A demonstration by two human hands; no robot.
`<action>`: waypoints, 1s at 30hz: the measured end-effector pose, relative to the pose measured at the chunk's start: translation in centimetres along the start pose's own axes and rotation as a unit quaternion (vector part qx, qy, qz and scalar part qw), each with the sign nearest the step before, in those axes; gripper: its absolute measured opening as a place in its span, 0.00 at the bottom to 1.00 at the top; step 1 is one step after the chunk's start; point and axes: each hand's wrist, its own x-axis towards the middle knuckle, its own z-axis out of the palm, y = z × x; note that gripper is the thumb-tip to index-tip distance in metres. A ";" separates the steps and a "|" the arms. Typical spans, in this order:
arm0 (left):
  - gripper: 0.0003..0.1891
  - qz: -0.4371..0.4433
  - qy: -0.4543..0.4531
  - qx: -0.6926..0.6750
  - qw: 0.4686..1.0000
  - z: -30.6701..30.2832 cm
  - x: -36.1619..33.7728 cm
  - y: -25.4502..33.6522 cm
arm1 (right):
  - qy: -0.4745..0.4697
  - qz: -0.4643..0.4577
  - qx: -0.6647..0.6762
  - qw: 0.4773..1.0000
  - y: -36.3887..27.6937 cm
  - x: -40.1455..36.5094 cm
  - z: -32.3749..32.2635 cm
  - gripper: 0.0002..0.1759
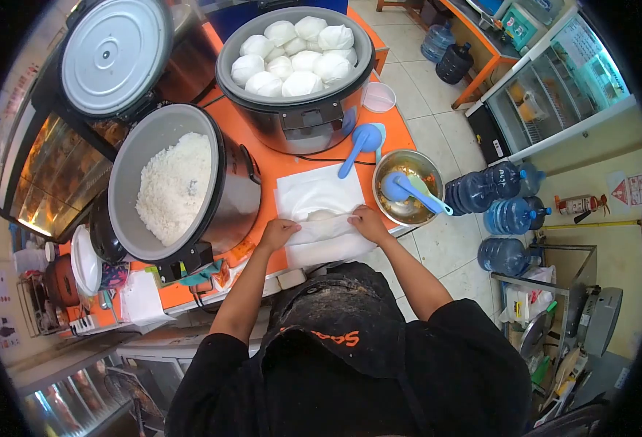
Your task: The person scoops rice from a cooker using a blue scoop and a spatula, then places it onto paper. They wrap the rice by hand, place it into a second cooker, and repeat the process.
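A stack of white wrapping paper [310,191] lies on the orange table in front of me. My left hand [279,234] pinches the left side of the top sheet's near edge, and my right hand [369,223] pinches its right side. Between them the near edge is folded up over a small pale mound [322,215], mostly covered, perhaps rice. To the left, an open rice cooker [128,226] holds loose white rice [175,188]. Behind the paper, a second cooker [299,120] is heaped with round white wrapped parcels [303,60].
Right of the paper, a metal bowl [424,162] holds food and two scoops. A blue rice scoop [362,142] lies on the table behind it, beside a pink-rimmed cup [378,97]. Water jugs [507,217] stand on the floor at right. A glass food warmer [40,175] is at left.
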 end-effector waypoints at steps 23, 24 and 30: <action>0.14 0.097 0.171 0.269 0.943 0.6 8.3 3.6 | 0.054 0.009 -0.123 0.991 -5.7 9.9 -0.4 0.27; 0.14 0.105 0.170 0.277 0.940 0.4 8.3 3.4 | 0.044 0.026 -0.147 0.988 -4.3 11.3 -0.5 0.28; 0.06 0.125 0.166 0.210 0.955 -0.9 8.1 4.8 | 0.059 0.016 -0.144 0.988 -5.1 12.2 -2.4 0.33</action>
